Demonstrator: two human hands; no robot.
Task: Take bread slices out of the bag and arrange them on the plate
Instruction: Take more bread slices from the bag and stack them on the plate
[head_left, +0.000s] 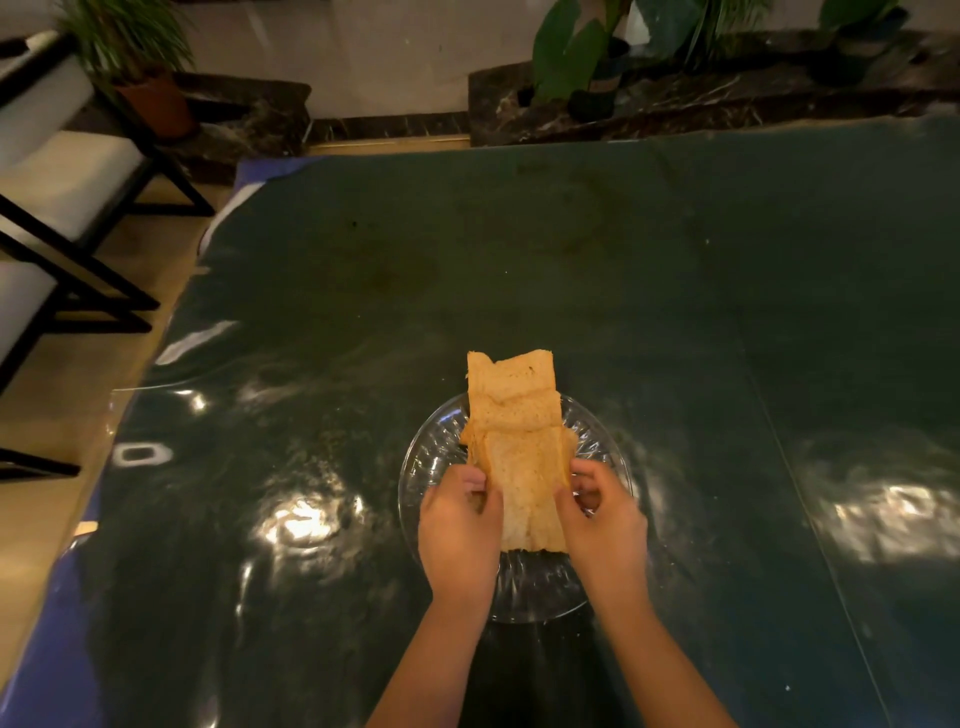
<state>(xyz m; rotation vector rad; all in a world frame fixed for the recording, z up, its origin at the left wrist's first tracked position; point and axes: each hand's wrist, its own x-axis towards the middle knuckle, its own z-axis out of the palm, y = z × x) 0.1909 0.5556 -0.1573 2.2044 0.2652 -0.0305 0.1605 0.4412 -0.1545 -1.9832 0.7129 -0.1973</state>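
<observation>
A clear glass plate (519, 592) with a ribbed rim sits on the dark green table, near its front middle. Several tan bread slices (511, 405) lie overlapping in a row across the plate, the far ones jutting past its back rim. The nearest slice (527, 488) is between my hands. My left hand (460, 525) pinches its left edge and my right hand (602, 525) pinches its right edge. No bread bag is in view.
The dark green glossy table (571, 260) stretches far ahead and to both sides. Chairs with white cushions (62, 192) stand at the left. Potted plants (150, 93) and a dark marble ledge (701, 98) line the far wall.
</observation>
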